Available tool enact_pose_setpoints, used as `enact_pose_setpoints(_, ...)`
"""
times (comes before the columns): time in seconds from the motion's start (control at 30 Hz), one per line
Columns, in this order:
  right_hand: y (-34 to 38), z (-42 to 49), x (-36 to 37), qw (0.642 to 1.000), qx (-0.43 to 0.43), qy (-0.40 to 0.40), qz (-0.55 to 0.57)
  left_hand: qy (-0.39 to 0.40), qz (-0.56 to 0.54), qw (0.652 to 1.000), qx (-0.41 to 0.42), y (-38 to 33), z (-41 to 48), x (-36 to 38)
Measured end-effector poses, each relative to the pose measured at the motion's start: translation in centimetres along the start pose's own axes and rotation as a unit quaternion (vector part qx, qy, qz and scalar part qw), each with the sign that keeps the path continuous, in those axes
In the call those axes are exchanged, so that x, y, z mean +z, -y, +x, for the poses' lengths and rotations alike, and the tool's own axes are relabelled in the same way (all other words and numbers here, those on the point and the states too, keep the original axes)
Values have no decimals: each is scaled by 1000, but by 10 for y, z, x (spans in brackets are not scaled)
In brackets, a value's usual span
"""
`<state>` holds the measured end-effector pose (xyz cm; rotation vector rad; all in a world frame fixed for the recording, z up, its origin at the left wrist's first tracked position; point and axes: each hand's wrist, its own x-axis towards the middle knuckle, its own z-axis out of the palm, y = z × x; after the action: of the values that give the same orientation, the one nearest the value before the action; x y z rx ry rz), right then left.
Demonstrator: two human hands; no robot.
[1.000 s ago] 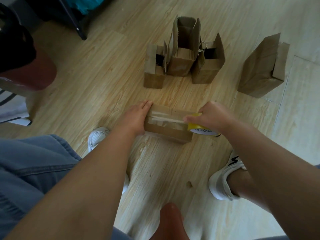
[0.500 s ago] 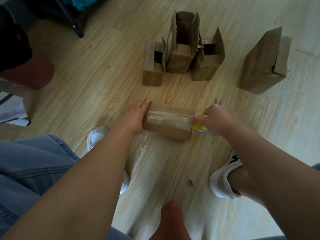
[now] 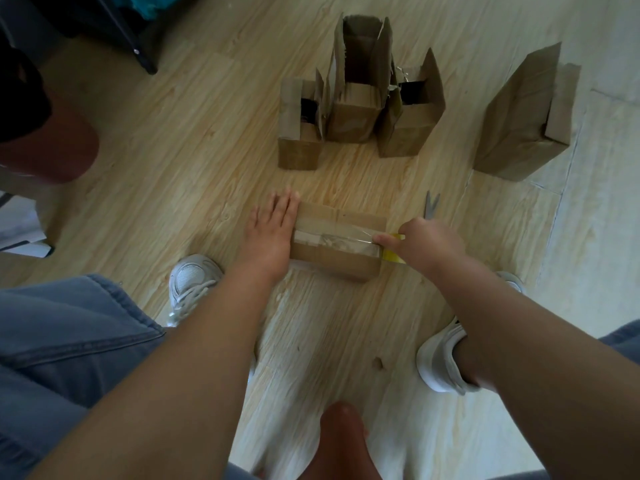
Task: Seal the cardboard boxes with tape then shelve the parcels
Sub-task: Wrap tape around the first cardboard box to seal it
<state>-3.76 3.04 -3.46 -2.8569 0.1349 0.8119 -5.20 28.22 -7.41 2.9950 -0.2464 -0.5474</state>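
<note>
One box [image 3: 332, 263] was pressed at its end by the straight left fingers [image 3: 284, 207]; one tape roll [image 3: 392, 257] was gripped opposite by the curled right fingers [image 3: 385, 240]. Four more boxes [image 3: 351, 117] and one pair of scissors [image 3: 430, 204] were seen beyond them.

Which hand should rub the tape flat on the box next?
Probably left: the left hand lies open against the box end, right beside the tape strip; the right hand is busy holding the tape roll.
</note>
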Motion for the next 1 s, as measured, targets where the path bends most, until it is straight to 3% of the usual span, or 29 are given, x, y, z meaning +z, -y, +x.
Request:
enact_pose_setpoints(0.13, -2, -1, 2, 1000, 13, -1, 5, -62, -28, 998, 7, -33, -21, 17)
enact_pose_setpoints(0.63, 9, 4, 13, 998, 56, 15, 37, 11, -14, 1000, 21, -32, -14, 16)
enact_pose_setpoints(0.8, 16, 3, 17, 996, 70, 24, 43, 4, 23, 995, 99, -60, -31, 16)
enact_pose_setpoints(1.0, 20, 6, 20, 996, 73, 26, 54, 22, 12, 996, 87, -63, -28, 25)
